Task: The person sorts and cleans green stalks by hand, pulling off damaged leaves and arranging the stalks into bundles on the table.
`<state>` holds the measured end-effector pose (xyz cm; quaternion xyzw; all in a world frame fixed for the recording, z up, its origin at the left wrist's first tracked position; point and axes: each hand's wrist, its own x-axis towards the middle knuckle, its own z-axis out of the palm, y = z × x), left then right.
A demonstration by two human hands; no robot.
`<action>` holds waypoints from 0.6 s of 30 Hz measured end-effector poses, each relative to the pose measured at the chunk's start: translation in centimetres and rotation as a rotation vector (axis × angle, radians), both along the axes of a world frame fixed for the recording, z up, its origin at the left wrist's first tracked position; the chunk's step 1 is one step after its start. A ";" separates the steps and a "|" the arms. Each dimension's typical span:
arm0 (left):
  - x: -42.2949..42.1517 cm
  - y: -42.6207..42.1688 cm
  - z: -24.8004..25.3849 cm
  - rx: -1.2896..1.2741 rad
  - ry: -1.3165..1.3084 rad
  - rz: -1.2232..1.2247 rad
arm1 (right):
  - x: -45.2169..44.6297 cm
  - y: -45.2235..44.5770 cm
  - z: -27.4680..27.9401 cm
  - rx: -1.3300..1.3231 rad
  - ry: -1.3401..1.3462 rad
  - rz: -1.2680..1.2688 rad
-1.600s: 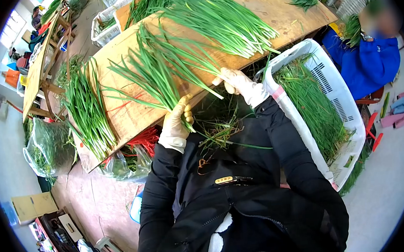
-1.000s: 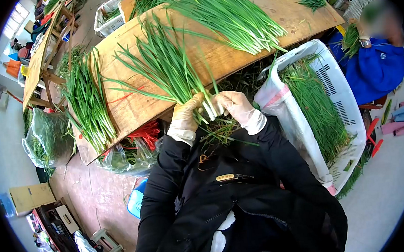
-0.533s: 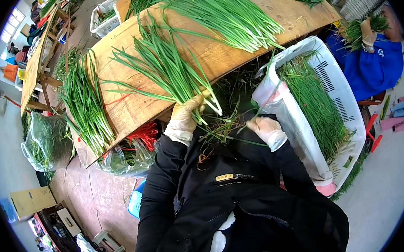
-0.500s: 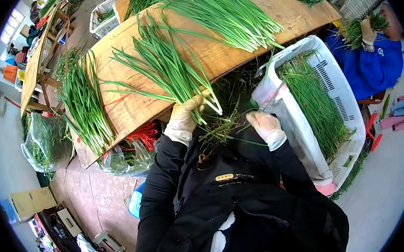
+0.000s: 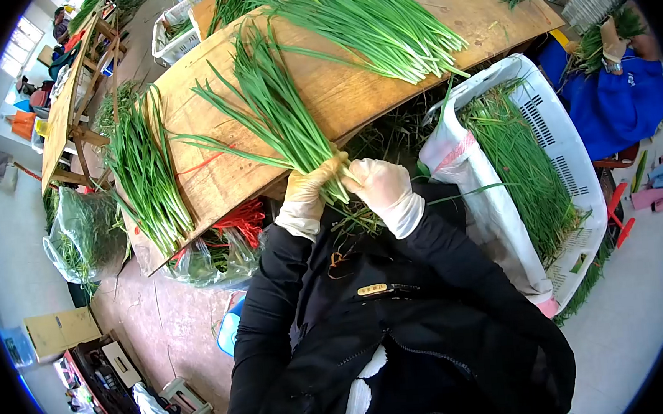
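A bunch of green chives (image 5: pixel 283 118) lies across the front edge of the wooden table (image 5: pixel 210 173), its pale stem ends over my lap. My left hand (image 5: pixel 309 190), in a pale glove, is wrapped round the stems. My right hand (image 5: pixel 380 188), also gloved, is closed at the stem ends, touching the left; what its fingers pinch is too small to make out. On the table, a larger pile of chives (image 5: pixel 373 27) is beyond my hands and another bunch (image 5: pixel 147 174) is at the left end. Loose trimmings lie on my dark apron.
To the right stands a white crate (image 5: pixel 590 227) full of chives. Beyond it sits a person in blue (image 5: pixel 617 106), holding chives. Red ties (image 5: pixel 242 222) and a plastic bag (image 5: pixel 213 267) are under the table's front edge. Another bag (image 5: pixel 84 236) of greens stands at the left.
My right hand has moved from over my lap, near the crate, up and left to the stem ends beside my left hand. The stems in my left hand now sit closer together.
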<state>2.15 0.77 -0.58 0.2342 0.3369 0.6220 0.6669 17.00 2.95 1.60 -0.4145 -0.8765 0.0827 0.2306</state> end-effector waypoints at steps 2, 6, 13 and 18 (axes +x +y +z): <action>0.0 0.0 0.1 0.006 0.037 0.011 | 0.3 -0.1 0.4 -0.055 -0.096 0.064; -0.9 -0.4 0.9 -0.040 -0.074 -0.089 | 1.9 1.5 -0.1 -0.758 0.309 0.370; -1.0 -0.6 0.7 -0.038 -0.088 -0.108 | 0.3 2.2 -1.6 -0.980 0.623 0.246; -1.9 -0.7 1.0 -0.154 -0.088 0.040 | 3.8 1.0 0.0 -0.646 0.819 0.032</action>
